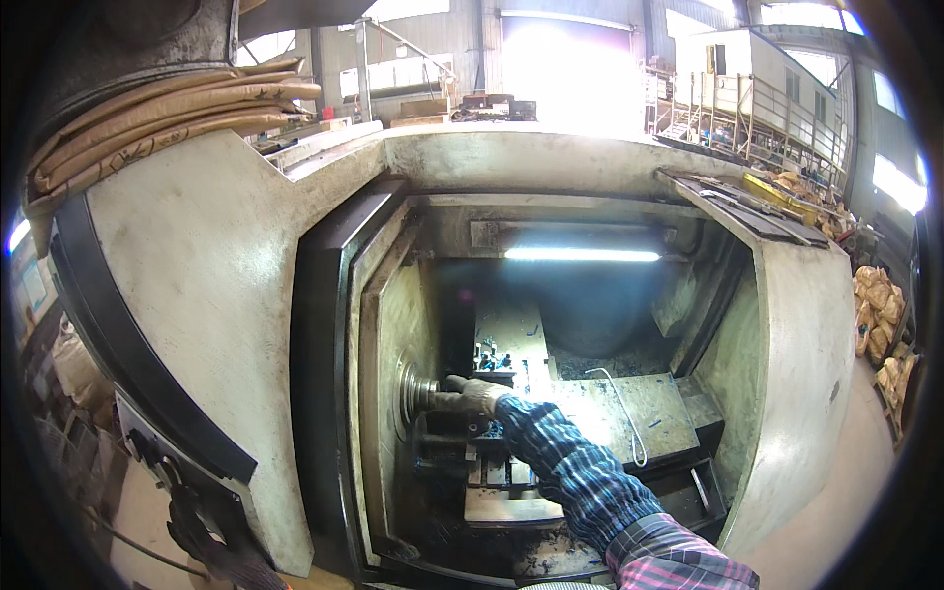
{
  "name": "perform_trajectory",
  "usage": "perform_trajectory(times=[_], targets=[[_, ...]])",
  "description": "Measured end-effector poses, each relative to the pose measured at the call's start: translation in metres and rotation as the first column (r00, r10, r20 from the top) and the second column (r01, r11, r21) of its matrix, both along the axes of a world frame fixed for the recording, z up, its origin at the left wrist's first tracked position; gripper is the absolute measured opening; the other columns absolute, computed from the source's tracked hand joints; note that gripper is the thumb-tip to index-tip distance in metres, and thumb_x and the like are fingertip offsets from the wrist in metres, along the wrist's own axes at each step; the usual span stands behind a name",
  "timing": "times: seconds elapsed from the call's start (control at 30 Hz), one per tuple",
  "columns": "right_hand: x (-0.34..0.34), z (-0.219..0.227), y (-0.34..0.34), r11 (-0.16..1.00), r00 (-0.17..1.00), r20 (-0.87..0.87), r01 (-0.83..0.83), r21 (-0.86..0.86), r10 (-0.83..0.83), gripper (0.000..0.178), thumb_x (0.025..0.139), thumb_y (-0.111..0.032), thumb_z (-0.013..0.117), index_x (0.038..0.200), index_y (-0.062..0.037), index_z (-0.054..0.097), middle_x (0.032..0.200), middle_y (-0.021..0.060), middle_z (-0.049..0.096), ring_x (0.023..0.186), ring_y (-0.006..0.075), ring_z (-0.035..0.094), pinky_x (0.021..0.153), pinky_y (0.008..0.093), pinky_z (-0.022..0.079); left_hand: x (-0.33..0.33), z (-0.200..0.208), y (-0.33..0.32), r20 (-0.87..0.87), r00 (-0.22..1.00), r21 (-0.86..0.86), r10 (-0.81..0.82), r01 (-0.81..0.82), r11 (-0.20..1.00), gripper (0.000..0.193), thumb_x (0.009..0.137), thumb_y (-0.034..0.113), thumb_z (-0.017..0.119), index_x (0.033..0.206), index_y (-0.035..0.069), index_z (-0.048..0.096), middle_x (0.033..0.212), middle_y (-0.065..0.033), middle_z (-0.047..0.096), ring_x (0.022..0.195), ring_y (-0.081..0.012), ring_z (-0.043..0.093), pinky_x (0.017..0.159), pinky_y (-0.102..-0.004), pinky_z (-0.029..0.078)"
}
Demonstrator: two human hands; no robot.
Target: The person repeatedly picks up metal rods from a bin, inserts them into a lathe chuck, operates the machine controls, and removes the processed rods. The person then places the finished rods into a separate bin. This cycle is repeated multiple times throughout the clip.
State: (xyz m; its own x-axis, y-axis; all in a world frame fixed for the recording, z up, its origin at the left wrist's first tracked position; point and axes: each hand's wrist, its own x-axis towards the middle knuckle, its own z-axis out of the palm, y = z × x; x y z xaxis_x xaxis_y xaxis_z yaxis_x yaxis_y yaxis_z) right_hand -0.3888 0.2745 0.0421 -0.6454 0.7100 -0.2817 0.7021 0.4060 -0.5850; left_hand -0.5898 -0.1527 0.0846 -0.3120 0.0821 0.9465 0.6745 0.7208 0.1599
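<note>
In a grey work glove, my right hand (pixel 482 396) reaches into the open lathe enclosure, the arm in a blue checked sleeve cover. Its fingers close together at the front of the round metal spindle chuck (pixel 418 393); whatever is between them is too small to make out. Just beyond the hand, a tool block (pixel 492 362) with bolts stands on the metal slide. Low on the left, my left hand (pixel 202 541) is a dark shape beside the control panel (pixel 187 472). Shadow hides how its fingers lie.
A bent pale hook rod (pixel 621 418) lies on the slide cover (pixel 649 418). Blue metal chips are scattered inside. The sliding door's dark edge (pixel 324 393) borders the opening on the left. A lit lamp (pixel 580 255) spans the back. Filled bags (pixel 875 305) stand at right.
</note>
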Motion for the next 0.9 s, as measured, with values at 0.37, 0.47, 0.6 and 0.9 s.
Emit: perform_trajectory(times=[0.37,0.47,0.6,0.9], targets=[[0.076,-0.141,0.082,0.891,0.895,0.222,0.303,0.337,-0.388,0.034,0.093,-0.027,0.066,0.126,-0.0250,0.072,0.130,0.0108,0.069,0.123,0.0299,0.064,0.106,0.0427,0.050,0.034,0.028,0.008,-0.173,0.979,-0.066,-0.103,0.093,0.993,0.027,0.096,0.022,0.074,0.113,0.001,0.074,0.113,-0.0130,0.074,0.098,-0.0306,0.070,0.098,-0.0532,0.051],[0.081,-0.114,0.052,0.909,0.909,0.242,0.250,0.334,-0.339,0.030,0.092,-0.031,0.069,0.120,-0.0202,0.074,0.121,0.0134,0.072,0.116,0.0313,0.068,0.099,0.0428,0.054,0.025,0.017,0.001,-0.114,0.983,-0.039,-0.145,0.141,0.989,0.027,0.096,0.017,0.071,0.117,0.000,0.071,0.120,-0.0154,0.071,0.108,-0.0324,0.067,0.103,-0.0553,0.046],[0.102,-0.109,0.040,0.862,0.867,0.289,0.259,0.436,-0.407,0.031,0.089,-0.042,0.073,0.110,-0.0206,0.079,0.113,0.0116,0.075,0.111,0.0299,0.070,0.096,0.0410,0.055,-0.013,-0.010,-0.007,-0.187,0.976,-0.117,-0.114,0.093,0.989,0.026,0.096,0.008,0.065,0.119,-0.001,0.068,0.127,-0.0193,0.067,0.118,-0.0356,0.064,0.110,-0.0563,0.040],[0.163,-0.115,-0.037,0.809,0.906,-0.210,0.423,0.408,-0.368,0.048,0.097,-0.046,0.058,0.137,-0.0215,0.062,0.148,0.0188,0.051,0.133,0.0355,0.053,0.112,0.0465,0.041,0.101,0.050,0.050,-0.198,0.921,-0.010,-0.334,0.339,0.941,0.038,0.095,0.022,0.075,0.126,0.002,0.067,0.125,-0.0146,0.068,0.116,-0.0399,0.061,0.104,-0.0594,0.044]])
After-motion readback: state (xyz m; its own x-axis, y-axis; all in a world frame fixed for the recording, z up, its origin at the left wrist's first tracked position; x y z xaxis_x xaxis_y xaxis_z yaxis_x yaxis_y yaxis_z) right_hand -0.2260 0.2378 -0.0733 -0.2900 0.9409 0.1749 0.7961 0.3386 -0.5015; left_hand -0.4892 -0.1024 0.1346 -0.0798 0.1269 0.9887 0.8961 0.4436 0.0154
